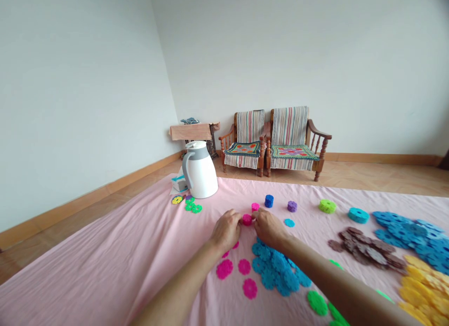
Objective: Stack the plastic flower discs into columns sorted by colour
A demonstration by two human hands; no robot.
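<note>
The lidded white jug (204, 176) hides its contents. Nearer and right of it, the left hand (227, 228) and right hand (268, 227), fingers curled nearly closed, pinch a magenta disc stack (247, 220) between them on pink cloth (140, 251); draped chairs (290, 127) stand beyond the jug, rightward.

From my head, my one camera looks forward and down over my near left hand (226, 228) and right hand (270, 228), across pink cloth (105, 270) to chairs (291, 127) farther off.
</note>
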